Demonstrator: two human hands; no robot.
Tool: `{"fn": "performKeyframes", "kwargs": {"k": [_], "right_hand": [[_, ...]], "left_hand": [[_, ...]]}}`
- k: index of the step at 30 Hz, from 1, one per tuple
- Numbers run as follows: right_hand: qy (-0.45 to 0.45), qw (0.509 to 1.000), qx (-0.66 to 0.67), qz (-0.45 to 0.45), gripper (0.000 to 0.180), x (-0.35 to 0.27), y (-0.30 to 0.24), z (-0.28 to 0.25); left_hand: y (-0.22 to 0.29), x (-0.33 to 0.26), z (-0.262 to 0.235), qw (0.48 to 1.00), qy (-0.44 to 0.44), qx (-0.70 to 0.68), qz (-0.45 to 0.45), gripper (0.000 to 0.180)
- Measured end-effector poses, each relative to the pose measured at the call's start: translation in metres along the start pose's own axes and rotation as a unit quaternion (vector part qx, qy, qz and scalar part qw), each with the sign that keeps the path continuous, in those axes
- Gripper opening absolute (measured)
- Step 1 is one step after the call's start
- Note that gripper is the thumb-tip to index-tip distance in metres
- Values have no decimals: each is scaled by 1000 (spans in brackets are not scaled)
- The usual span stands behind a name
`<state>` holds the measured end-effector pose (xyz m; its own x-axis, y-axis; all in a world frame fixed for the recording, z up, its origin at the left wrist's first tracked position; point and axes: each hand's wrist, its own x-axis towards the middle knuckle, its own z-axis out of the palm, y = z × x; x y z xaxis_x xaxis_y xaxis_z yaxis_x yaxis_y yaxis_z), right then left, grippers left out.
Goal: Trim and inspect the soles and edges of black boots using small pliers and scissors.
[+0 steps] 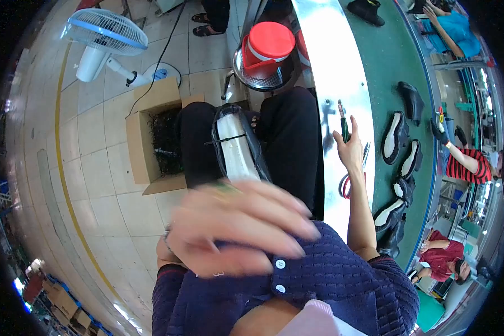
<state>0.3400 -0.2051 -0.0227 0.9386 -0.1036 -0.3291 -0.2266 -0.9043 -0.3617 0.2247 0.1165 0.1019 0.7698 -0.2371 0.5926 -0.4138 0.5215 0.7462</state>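
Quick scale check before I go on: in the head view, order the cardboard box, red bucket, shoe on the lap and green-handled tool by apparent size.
1. Cardboard box
2. Red bucket and shoe on the lap: too close to rank; the blurred left hand covers the shoe's near end
3. Green-handled tool

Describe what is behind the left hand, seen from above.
Around the left hand show a dark shoe, pale side up, and the navy shirt; what lies directly behind the hand, including the shoe's near end, is covered.
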Motion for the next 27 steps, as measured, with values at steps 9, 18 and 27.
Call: {"fn": "performKeyframes", "kwargs": {"k": [9,18,27], "right_hand": [[172,983,44,-41,47,-45,124,12],[89,990,42,99,45,-92,167,8],[-205,855,473,55,79,-100,33,-45]], "left_hand": [[-22,20,52,936,-29,-350,-22,20],[-22,30,36,972,1,-234,14,17],[-32,-46,-10,858,427,272,-90,41]]}}
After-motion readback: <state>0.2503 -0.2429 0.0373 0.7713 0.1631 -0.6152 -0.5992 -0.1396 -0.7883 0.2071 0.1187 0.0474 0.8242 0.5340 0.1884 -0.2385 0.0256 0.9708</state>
